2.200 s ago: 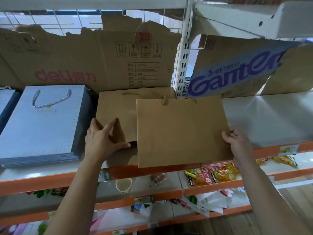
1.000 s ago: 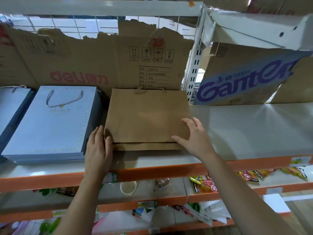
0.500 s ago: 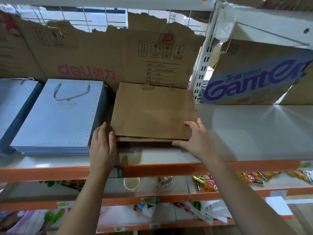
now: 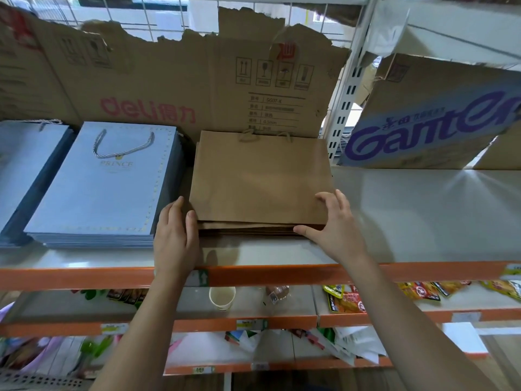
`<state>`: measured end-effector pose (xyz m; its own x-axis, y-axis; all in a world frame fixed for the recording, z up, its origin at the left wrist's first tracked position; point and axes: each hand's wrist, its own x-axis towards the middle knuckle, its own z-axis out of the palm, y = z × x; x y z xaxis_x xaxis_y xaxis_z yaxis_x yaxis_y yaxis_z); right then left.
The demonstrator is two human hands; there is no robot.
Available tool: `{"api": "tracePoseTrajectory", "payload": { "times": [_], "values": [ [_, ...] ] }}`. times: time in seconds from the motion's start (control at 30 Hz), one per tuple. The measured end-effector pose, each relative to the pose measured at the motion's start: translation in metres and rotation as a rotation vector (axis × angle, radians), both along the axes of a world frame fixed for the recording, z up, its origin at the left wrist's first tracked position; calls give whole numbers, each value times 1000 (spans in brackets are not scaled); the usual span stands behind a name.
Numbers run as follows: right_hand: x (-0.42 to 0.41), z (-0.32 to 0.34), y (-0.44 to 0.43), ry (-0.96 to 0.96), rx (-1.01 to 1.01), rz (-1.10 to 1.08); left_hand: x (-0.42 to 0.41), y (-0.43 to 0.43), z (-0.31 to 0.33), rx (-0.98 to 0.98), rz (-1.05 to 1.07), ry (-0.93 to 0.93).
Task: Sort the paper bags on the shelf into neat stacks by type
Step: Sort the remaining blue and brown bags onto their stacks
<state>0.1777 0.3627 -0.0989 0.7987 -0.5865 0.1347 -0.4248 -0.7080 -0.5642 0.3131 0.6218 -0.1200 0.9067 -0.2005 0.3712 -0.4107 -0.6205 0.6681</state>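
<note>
In the head view, a stack of brown paper bags (image 4: 259,179) is lying flat in the middle of the pale shelf (image 4: 423,215), its twine handles pointing to the far side, where they are meeting a torn cardboard sheet (image 4: 169,88) with red lettering. The upper bags are sitting squarely on one another, while a few lower ones are sticking out slightly at the near edge.

The left hand (image 4: 176,235) is resting at the near left corner of the stack, fingers straight and held together, pressing flat against the stack's left side. The right hand (image 4: 335,224) is gripping the near right corner: its thumb is lying along the near edge of the bags and its curved fingers are coming down on the top bag.

Just to the left of the brown stack, a stack of blue gift bags (image 4: 104,187) with a rope handle on top is lying close beside it. A second blue stack (image 4: 25,170) is sitting at the far left edge of the picture. A cardboard panel with purple lettering (image 4: 437,119) is leaning at the far right.

Below the orange shelf rail (image 4: 282,273), a paper cup (image 4: 222,298) and snack packets (image 4: 346,301) are sitting on the lower shelf.
</note>
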Motion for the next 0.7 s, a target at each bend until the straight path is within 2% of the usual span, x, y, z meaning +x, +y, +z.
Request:
{"api": "tracePoseTrajectory", "payload": {
  "times": [0.2,0.33,0.5,0.6,0.7],
  "values": [
    [-19,-7,-4,-50,15,-10,-3,3,6,-25,-55,25],
    [-24,-15,-10,-91,40,16,-6,6,11,104,-193,126],
    [-17,-13,-11,-183,57,42,9,5,16,243,-186,109],
    [-12,-10,-15,-161,95,52,18,4,21,187,-158,79],
    [-12,-8,-16,-45,205,71,18,1,22,124,-194,229]
  ]
}}
